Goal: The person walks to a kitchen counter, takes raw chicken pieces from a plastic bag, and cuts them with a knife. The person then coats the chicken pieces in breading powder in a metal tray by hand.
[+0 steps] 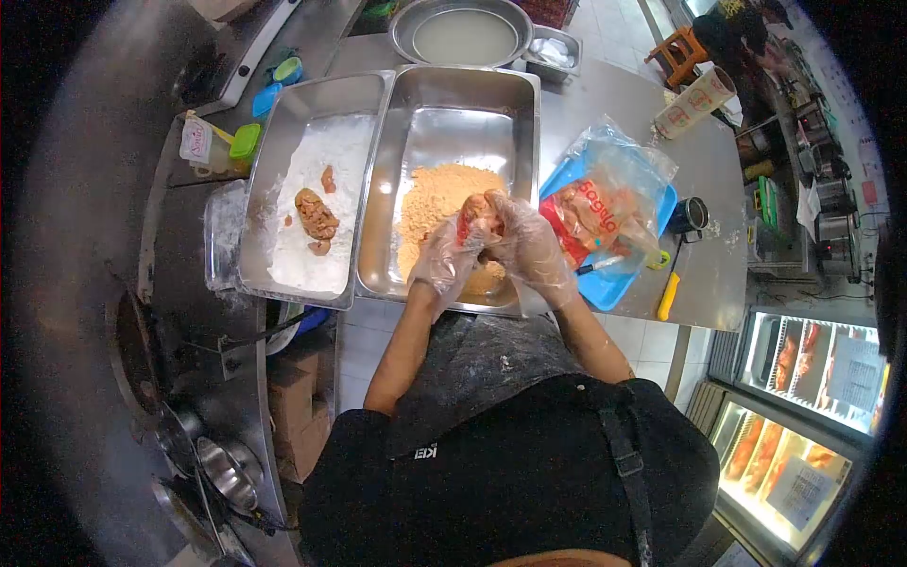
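Both my hands wear clear plastic gloves and meet above the near end of a deep steel pan [453, 90]. My left hand [448, 262] and my right hand [535, 248] are closed around a piece of raw meat [483, 210], which looks like chicken. Its reddish left side shows between the fingers. Below lie orange-tan crumbs [430, 194], partly hidden by the gloves. In the pan to the left, browned, coated meat pieces [316, 215] rest on white flour [321, 161].
Right of the pans, a blue tray [605, 300] carries a red-printed plastic bag [595, 213]. Beside it are a yellow-handled tool [668, 297] and a black cup [690, 216]. A large steel bowl [402, 47] of cloudy liquid stands behind. Lit display fridges [789, 463] are at lower right.
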Available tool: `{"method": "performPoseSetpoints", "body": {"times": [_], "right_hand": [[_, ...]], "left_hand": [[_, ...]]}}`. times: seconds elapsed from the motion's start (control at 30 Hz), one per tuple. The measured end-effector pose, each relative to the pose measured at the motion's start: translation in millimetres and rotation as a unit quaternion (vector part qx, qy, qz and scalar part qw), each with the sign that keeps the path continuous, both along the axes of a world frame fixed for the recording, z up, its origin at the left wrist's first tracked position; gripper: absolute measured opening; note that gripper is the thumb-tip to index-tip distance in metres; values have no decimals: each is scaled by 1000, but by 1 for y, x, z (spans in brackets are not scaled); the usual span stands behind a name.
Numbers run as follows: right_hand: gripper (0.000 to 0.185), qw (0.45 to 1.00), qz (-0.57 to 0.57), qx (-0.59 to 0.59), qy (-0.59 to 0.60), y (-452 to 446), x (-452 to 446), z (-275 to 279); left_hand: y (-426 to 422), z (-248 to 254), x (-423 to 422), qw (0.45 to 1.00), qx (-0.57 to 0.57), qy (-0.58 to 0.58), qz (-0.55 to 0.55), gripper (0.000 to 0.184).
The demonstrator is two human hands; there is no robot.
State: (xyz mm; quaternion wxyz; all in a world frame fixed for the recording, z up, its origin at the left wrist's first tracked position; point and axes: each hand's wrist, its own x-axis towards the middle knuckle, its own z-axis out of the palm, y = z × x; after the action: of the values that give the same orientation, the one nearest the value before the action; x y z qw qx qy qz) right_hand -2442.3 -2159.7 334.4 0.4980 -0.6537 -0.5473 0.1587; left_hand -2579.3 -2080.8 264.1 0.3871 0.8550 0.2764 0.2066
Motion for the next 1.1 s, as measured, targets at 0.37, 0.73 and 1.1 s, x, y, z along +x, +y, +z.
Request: {"method": "performPoseSetpoints", "body": {"times": [0.37,0.73,1.1], "right_hand": [[20,998,-24,-36,-45,-8,10,-24],[27,944,-27,-143,295,-17,35,-98],[25,886,-50,-90,451,-19,36,-47]], "left_hand": [[-3,87,13,901,-431,-6,48,48],[-5,24,11,935,-350,50,16,34],[-9,24,0,858,-460,-125,191,38]]}}
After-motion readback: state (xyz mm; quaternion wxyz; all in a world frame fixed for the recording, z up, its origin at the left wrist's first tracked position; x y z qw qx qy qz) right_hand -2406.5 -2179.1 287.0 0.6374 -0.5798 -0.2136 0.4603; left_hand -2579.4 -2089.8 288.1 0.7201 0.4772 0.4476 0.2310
